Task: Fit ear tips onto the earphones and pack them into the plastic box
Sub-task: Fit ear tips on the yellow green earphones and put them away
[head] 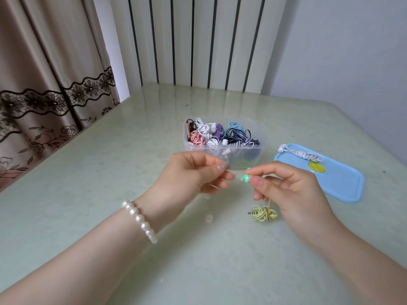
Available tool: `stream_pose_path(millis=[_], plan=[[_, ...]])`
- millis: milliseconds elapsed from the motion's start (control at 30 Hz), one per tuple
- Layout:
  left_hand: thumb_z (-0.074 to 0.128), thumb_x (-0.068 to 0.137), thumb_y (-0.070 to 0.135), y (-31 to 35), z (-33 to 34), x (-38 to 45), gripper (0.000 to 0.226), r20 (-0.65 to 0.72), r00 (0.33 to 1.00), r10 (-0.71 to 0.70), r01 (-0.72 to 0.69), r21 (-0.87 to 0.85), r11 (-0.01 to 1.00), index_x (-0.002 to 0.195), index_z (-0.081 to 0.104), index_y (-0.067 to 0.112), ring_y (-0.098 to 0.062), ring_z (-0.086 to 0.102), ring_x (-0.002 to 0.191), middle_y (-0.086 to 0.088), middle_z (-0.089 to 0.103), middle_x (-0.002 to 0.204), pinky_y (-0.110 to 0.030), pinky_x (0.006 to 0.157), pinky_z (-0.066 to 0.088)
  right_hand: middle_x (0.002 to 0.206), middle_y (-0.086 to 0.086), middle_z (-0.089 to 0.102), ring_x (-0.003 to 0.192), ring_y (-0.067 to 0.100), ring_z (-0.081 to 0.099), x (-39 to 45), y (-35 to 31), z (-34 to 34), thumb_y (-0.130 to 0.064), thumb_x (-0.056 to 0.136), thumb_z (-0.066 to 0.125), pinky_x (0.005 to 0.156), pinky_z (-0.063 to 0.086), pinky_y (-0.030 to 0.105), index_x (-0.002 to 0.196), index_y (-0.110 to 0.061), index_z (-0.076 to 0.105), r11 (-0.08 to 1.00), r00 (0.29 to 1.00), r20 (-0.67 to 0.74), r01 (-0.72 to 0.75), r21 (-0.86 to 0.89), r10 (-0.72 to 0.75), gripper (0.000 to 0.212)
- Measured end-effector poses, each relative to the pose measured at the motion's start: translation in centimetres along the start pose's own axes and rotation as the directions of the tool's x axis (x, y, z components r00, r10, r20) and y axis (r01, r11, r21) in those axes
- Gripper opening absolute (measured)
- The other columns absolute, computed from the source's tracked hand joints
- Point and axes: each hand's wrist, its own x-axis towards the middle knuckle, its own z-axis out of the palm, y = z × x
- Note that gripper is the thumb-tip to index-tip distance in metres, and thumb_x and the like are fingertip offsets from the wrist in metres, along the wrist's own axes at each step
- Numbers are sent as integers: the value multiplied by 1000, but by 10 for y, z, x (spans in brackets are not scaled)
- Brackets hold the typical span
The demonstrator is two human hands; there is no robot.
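Observation:
My right hand (pixel 288 190) pinches a green earbud (pixel 245 178) between thumb and forefinger; its yellow-green cable hangs down to a coiled bundle (pixel 263 213) on the table. My left hand (pixel 193 172), a pearl bracelet on its wrist, hovers just left of the earbud with fingers curled and fingertips pinched together; whether a tip sits between them is hidden. A clear ear tip (pixel 208 218) lies on the table below the hands. The clear plastic box (pixel 259 148) behind the hands holds several coiled earphones.
The blue lid (pixel 343 183) lies to the right of the box, with a white earphone bundle (pixel 302 154) on it. A curtain hangs at the left. The pale green table (pixel 110 172) meets the wall behind the box.

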Motion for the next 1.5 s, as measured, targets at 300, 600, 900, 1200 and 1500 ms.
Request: stream_pose_path(millis=[300, 600, 900, 1200, 1500], plan=[[73, 77, 22, -17, -20, 11, 16, 18, 993, 120, -80, 840, 537, 92, 72, 20, -2, 50, 62, 12, 59, 71, -11, 57, 34, 62, -2, 57, 52, 13, 51, 2, 4, -5, -19, 61, 65, 59, 37, 29, 72, -17, 74, 968, 981, -53, -175, 182, 188, 14], [65, 82, 24, -31, -11, 14, 18, 45, 979, 197, -129, 889, 440, 99, 69, 19, -9, 46, 76, 3, 58, 90, -12, 66, 31, 64, -4, 61, 55, 14, 54, 3, 6, -5, -23, 58, 67, 56, 38, 25, 69, -20, 74, 966, 971, -62, -222, 136, 232, 14], [71, 77, 14, -28, -13, 15, 10, -22, 961, 276, -151, 794, 589, 72, 71, 22, -10, 54, 65, 5, 64, 75, -18, 63, 40, 66, 3, 64, 62, 22, 53, 3, 7, -5, -27, 56, 69, 57, 39, 28, 72, -17, 73, 962, 963, -50, -262, 78, 266, 19], [69, 75, -4, -23, -6, 10, 21, -85, 985, 149, -103, 403, 909, 64, 67, 14, -10, 64, 57, 7, 64, 53, -20, 67, 54, 62, 11, 60, 57, 25, 57, 1, 1, -4, -22, 68, 70, 55, 44, 35, 73, -16, 70, 970, 969, -48, -240, 21, 241, 8], [69, 75, 7, -31, -9, 8, 14, 127, 942, 310, -264, 851, 454, 82, 75, 17, -5, 55, 67, 4, 71, 81, -4, 63, 36, 63, 16, 61, 56, 21, 59, 1, 1, -4, -10, 77, 68, 54, 44, 32, 75, -13, 68, 975, 975, -73, -214, -65, 209, 4]])
